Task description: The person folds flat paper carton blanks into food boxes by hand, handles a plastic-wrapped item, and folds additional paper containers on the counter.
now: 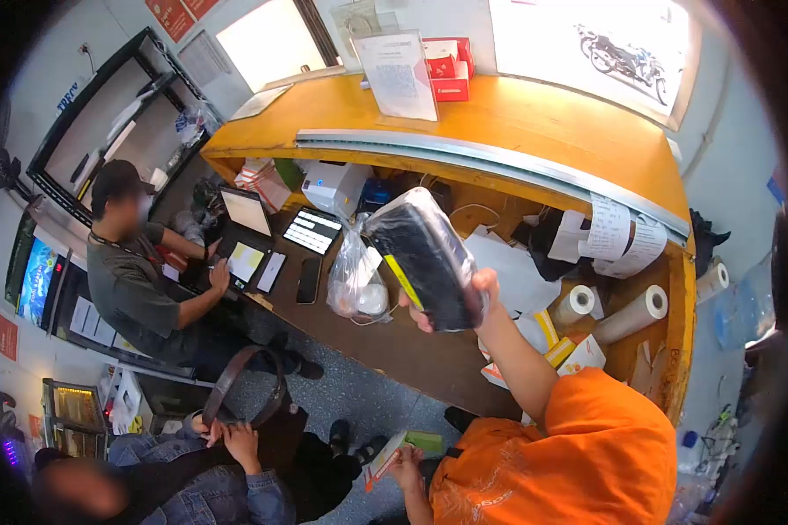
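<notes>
My right hand point(486, 293) is raised over the counter, its fingers closed around a black package point(429, 258). The package is box-shaped, wrapped in shiny clear plastic, with a yellow strip along one edge. Low beside my orange shirt, my left hand point(406, 465) pinches a white-and-orange paper packet point(383, 459). A green flat item point(424, 441) shows just beside that hand; whether it is held cannot be told. Behind the black package, a clear plastic bag point(350, 276) with white contents lies on the brown desk point(403, 354).
A phone point(308, 280), tablet point(313, 229) and white printer point(334, 186) stand left on the desk. Plastic film rolls point(635, 315) lie at right. One person point(140, 280) works at the desk; another point(210, 481) sits lower left holding a brown strap point(221, 395).
</notes>
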### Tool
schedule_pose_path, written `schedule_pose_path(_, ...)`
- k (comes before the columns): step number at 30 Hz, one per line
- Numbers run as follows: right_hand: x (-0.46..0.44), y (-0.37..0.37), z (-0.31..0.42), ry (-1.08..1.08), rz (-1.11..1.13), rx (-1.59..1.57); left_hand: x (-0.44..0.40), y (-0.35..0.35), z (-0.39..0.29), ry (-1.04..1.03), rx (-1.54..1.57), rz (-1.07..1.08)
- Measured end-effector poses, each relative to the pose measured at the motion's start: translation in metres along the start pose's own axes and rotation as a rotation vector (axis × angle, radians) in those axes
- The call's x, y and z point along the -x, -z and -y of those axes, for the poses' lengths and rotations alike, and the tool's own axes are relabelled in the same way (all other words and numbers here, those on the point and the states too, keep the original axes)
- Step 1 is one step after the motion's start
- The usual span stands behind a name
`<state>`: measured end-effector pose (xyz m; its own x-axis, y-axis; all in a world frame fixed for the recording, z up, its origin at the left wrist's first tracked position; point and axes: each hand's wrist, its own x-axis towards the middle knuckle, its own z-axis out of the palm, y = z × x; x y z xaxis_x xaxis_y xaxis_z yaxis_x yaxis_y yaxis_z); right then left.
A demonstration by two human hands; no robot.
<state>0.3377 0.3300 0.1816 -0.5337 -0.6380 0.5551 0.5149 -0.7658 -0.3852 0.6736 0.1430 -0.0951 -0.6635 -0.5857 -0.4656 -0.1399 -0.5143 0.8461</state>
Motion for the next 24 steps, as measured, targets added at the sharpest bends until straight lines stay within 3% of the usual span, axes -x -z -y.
schedule_pose_path(1,-0.001,-0.007,0.001,0.003,0.008,0.002,-0.001,0.003,0.001,-0.016,-0.011,0.020)
schedule_pose_path(3,-0.004,-0.024,0.003,0.106,-0.346,0.698,-0.007,0.006,0.003,-0.034,-0.026,0.040)
schedule_pose_path(4,-0.009,-0.038,0.000,0.181,-0.417,0.852,-0.006,0.010,0.006,-0.036,-0.024,0.039)
schedule_pose_path(5,-0.013,-0.046,-0.002,0.197,-0.413,0.848,-0.011,0.011,0.004,-0.039,-0.030,0.043)
schedule_pose_path(7,-0.021,-0.057,-0.005,0.323,-0.463,1.451,-0.012,0.017,0.006,-0.050,-0.029,0.042)
schedule_pose_path(15,-0.039,-0.103,-0.008,0.474,-0.578,1.833,-0.014,0.034,0.021,-0.075,0.001,0.049)
schedule_pose_path(21,-0.044,-0.113,-0.007,0.614,-0.556,1.916,-0.024,0.057,0.039,-0.082,0.057,0.083)
schedule_pose_path(24,-0.042,-0.116,-0.005,0.651,-0.552,1.942,-0.011,0.040,0.023,-0.036,0.022,-0.009)
